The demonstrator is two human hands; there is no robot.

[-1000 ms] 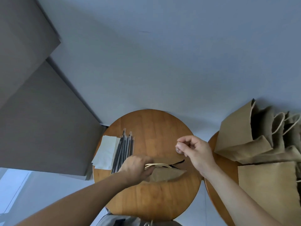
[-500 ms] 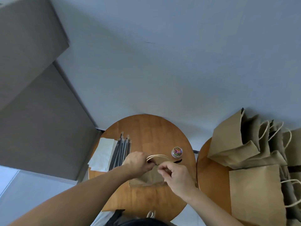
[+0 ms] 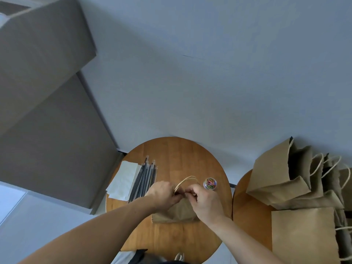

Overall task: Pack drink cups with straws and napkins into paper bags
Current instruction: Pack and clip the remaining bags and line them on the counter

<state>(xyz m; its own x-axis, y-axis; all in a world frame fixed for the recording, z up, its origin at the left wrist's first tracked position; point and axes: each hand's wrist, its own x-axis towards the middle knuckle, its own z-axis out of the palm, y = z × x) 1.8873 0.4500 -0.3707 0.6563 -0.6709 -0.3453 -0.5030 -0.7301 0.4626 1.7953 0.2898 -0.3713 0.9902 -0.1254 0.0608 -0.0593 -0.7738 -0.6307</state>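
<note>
A brown paper bag [image 3: 176, 213] with pale twine handles stands on the round wooden table [image 3: 190, 155]. My left hand [image 3: 162, 193] and my right hand [image 3: 204, 201] both pinch its top edge together, fingertips almost touching below the handle loop. What is inside the bag is hidden. A bundle of dark wrapped straws [image 3: 145, 180] lies on the left of the table, and a stack of white napkins [image 3: 124, 180] sits beside it at the table's left rim. No drink cup shows.
A small clear tub of coloured paper clips [image 3: 210, 183] stands just right of the bag. On a second wooden table [image 3: 249, 210] to the right stand several brown paper bags [image 3: 282, 178], with a flat one [image 3: 302, 237] in front. Grey wall panels rise at the left.
My right hand has come from beside the clip tub to the bag's top, joining my left hand there. The bag's mouth is now pressed together.
</note>
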